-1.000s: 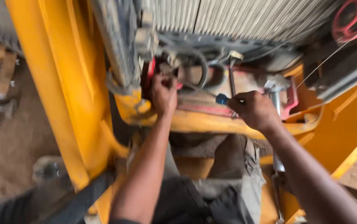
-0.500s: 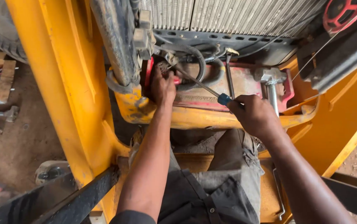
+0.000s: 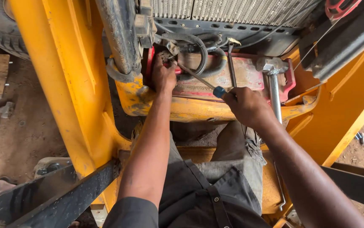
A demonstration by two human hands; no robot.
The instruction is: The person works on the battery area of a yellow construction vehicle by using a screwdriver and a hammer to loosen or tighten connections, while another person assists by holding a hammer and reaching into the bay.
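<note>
Head view: right hand (image 3: 247,105) fingers wrapped round blue-handled screwdriver (image 3: 199,80), shaft angled up-left to terminal at red battery (image 3: 232,78) left end. Left hand (image 3: 163,76) fingers curled on that terminal, grip unclear. Corrugated black hoses (image 3: 201,50) crowd above battery. Yellow frame (image 3: 63,76) flanks left; radiator fins (image 3: 232,8) overhead.

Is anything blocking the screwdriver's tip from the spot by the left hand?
Nothing visible does. The screwdriver in the right hand runs under the corrugated hose to the left hand; its tip is hidden there.
</note>
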